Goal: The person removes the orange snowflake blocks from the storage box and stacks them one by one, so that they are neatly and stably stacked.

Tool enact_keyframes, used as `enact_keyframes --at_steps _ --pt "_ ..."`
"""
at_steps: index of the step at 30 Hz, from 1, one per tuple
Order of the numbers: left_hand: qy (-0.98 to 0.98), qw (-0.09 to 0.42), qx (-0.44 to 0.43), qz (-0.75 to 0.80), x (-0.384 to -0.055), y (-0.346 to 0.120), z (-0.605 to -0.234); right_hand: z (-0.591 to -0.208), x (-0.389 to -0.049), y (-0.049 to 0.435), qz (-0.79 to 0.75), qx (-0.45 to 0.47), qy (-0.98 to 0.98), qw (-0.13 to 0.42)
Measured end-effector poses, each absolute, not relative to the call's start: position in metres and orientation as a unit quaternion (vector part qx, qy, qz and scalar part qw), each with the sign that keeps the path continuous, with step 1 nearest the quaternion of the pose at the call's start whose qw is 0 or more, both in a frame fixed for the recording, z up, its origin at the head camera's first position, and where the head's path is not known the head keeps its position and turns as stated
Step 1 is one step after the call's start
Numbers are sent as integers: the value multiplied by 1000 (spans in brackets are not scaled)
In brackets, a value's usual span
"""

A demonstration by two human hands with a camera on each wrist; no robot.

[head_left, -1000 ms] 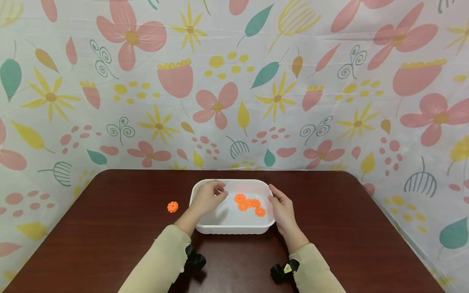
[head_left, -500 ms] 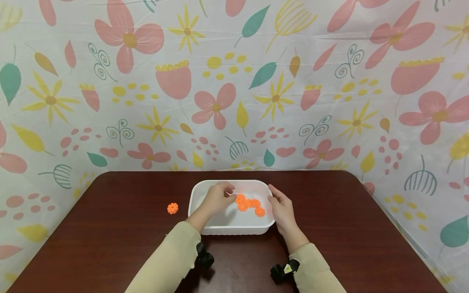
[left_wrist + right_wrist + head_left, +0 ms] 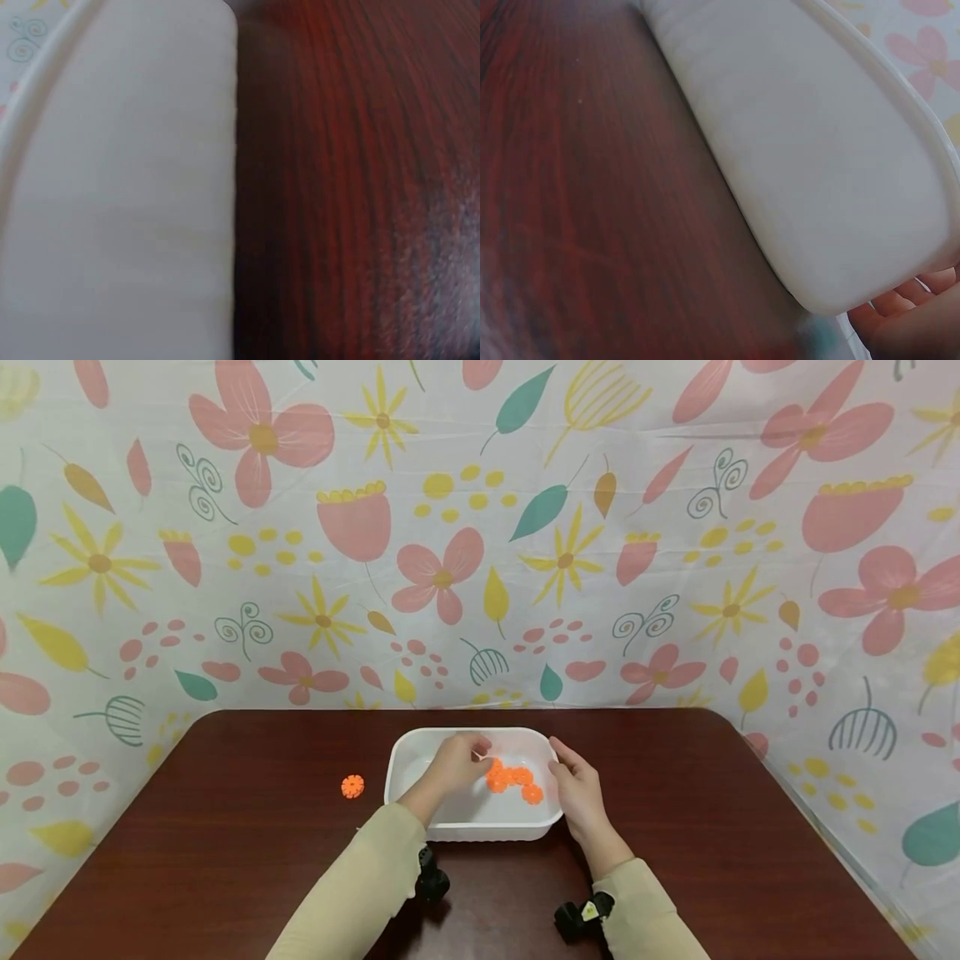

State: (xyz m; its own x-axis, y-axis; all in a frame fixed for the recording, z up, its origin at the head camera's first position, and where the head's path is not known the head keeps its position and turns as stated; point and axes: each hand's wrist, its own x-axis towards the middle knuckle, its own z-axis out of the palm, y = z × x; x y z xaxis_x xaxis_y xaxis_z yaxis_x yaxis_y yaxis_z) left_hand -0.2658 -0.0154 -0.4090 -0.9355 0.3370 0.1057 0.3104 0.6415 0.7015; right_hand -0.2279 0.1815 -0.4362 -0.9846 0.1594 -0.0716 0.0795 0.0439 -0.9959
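The left hand has shifted nearer the orange pieces.

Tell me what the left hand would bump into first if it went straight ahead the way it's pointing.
Most likely the orange pieces in the white tray, just ahead of the left hand. Its height above them is unclear, so it might pass over them instead.
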Motion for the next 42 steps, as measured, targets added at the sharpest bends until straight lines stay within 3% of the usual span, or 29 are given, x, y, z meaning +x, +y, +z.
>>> enact_keyframes --at_steps 16,25,42 --pt "917 23 231 326 -268 -14 -419 -429 -229 185 680 -88 -727 33" --pt "923 49 211 319 -264 -15 -417 -431 -229 183 678 -86 -729 34" --pt "923 43 191 332 -263 -21 -425 -435 -228 182 679 -90 -728 33"
